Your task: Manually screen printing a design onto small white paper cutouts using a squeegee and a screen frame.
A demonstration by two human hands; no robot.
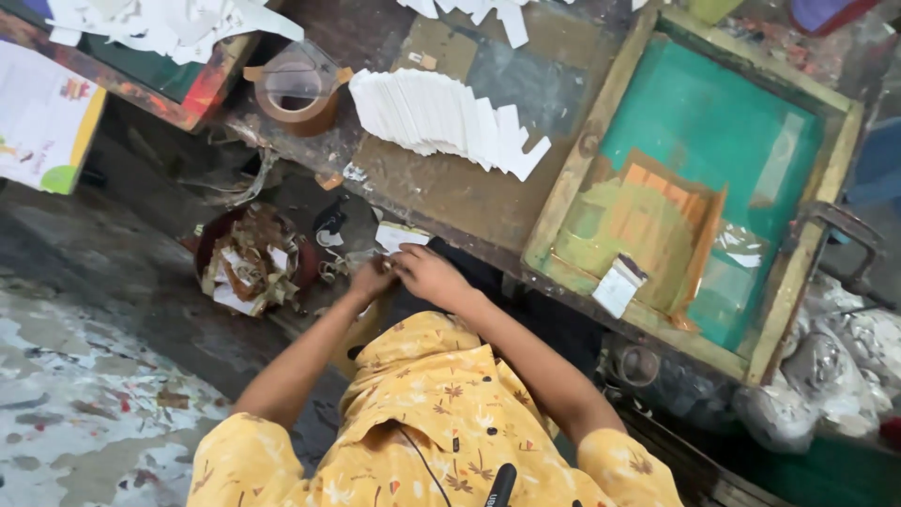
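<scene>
**Fingers of both hands closed on a small white card at the bench edge**

Fingers of left hand (pixel 372 279) and right hand (pixel 424 272) pinched together on one white card (pixel 394 237), held just below the worn workbench (pixel 450 192). On the bench above the card: fanned stack of white cards (pixel 441 117); tape roll (pixel 297 89) to its left; green screen-printing frame (pixel 713 188) to its right. Scrap-filled bin (pixel 251 263) stood left of the hands, below the bench.
</scene>
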